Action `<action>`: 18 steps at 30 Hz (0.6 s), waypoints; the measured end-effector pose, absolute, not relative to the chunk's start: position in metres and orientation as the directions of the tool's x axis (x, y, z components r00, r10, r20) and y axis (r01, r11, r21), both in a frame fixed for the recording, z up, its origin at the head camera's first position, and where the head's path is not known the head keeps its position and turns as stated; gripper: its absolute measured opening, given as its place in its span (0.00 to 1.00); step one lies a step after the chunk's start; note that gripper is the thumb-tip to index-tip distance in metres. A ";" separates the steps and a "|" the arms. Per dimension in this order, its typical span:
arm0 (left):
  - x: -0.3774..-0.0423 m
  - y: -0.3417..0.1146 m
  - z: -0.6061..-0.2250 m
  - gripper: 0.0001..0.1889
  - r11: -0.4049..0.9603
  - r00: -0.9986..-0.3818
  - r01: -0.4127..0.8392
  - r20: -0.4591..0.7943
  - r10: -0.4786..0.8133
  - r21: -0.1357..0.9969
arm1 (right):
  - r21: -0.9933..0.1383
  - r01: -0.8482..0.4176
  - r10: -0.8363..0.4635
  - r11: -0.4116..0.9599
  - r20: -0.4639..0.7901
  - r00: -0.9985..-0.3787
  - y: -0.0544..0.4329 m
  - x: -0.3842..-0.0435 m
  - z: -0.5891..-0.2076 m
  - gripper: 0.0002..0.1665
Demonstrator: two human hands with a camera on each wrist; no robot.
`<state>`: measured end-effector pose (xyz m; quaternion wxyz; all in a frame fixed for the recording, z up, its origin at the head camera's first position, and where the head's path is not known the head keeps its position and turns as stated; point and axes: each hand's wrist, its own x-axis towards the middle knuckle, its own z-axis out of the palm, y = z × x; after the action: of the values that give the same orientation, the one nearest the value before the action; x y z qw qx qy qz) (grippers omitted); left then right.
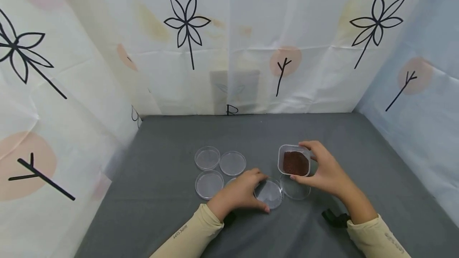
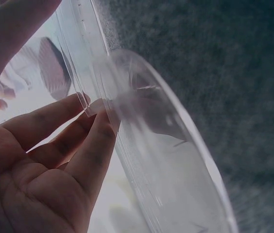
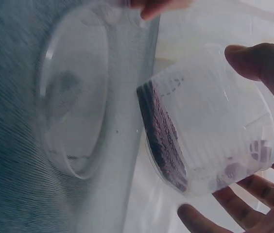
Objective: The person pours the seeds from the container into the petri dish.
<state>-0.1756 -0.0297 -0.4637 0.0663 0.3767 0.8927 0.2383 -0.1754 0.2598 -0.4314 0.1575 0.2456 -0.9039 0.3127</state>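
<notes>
My right hand grips a clear square plastic tub by its sides, thumb and fingers on opposite walls. Dark reddish-brown granules cover part of its bottom; in the right wrist view the tub is tilted and they lie banked at its lower end. Under the tub, in the head view, a clear petri dish lies on the grey cloth. Just left of it, my left hand holds another petri dish by the rim, fingers at the far edge and thumb at the near edge.
Several more clear petri dishes sit grouped on the grey cloth left of the left hand, one partly hidden behind it. White printed curtains enclose the back and both sides. A dark strap shows by the right wrist.
</notes>
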 end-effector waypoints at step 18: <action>-0.175 -0.031 -0.458 0.48 0.607 -0.716 0.611 0.027 0.698 0.508 | -0.222 -0.602 -0.438 0.767 0.504 -0.744 0.238 -0.152 -0.438 0.55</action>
<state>-0.1751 -0.0315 -0.4584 0.0870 0.3668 0.8921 0.2491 -0.1517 0.2380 -0.4384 0.2169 0.2844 -0.9145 0.1890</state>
